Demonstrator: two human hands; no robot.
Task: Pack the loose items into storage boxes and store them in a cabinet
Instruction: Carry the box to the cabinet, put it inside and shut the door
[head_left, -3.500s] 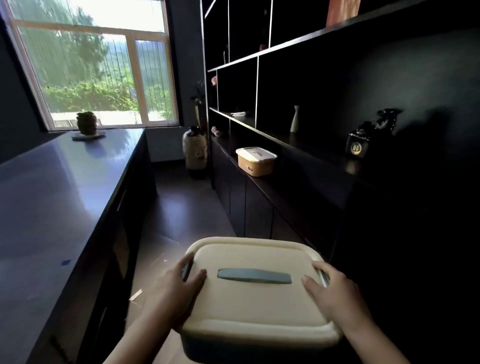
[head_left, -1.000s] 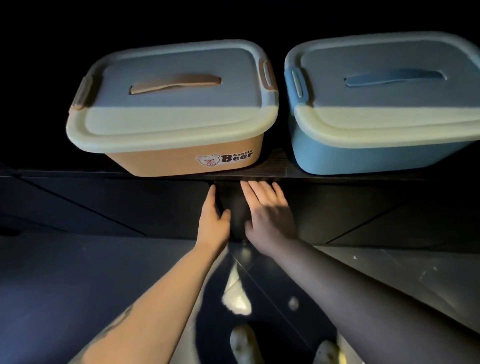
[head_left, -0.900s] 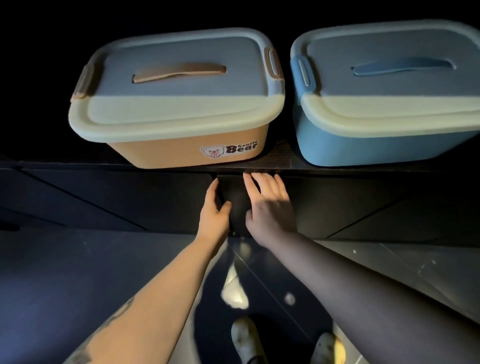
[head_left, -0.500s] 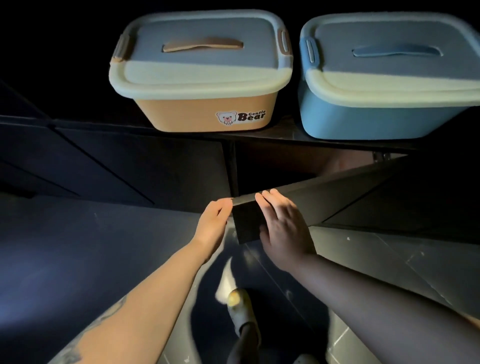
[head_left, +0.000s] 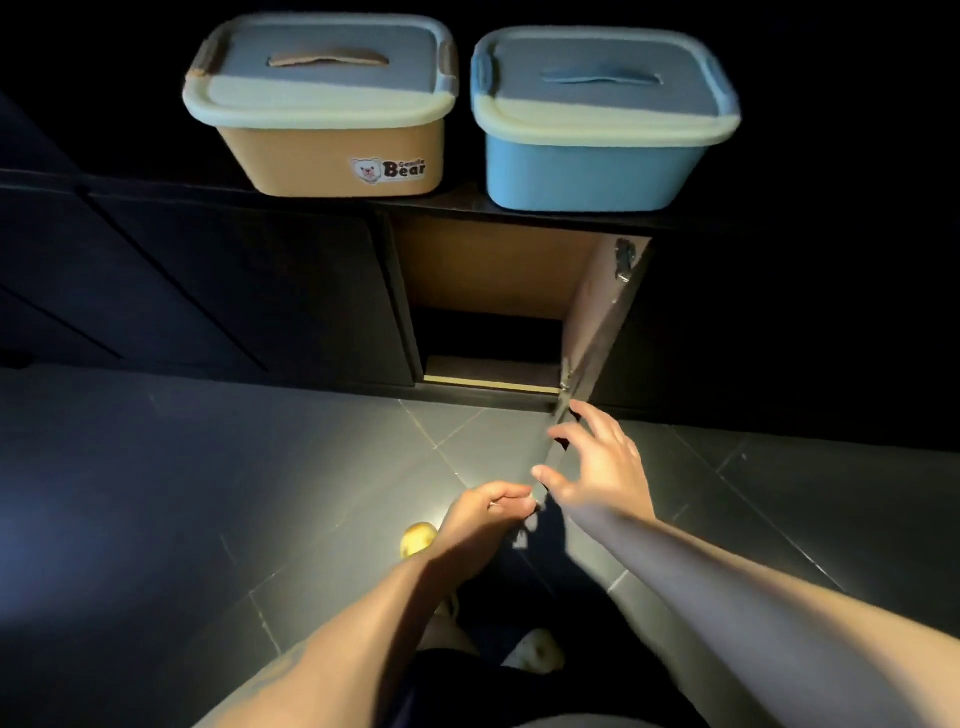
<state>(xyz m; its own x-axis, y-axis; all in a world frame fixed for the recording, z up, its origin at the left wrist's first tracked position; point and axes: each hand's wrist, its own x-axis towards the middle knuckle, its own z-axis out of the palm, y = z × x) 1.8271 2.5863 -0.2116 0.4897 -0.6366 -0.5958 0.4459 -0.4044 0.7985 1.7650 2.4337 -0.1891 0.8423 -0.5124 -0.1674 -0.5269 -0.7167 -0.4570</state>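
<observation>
The cabinet door (head_left: 582, 374) stands swung out, and the space behind it looks dark and open. The left hand (head_left: 491, 512) pinches the door's near corner. The right hand (head_left: 597, 462) is just beside the door with fingers spread wide. Above the door, the orange box (head_left: 332, 150) and blue box (head_left: 592, 166) sit side by side, lids on. It would help to push the door all the way open so a box can slide in.

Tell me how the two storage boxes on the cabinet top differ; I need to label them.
The orange box has an orange body, a tan lid handle and a "Bear" sticker on its front; the blue box has a blue body, a blue lid handle and no sticker showing. The orange box stands left of the open cabinet compartment, the blue box directly above it. Both are closed, with matching pale lids and similar size.
</observation>
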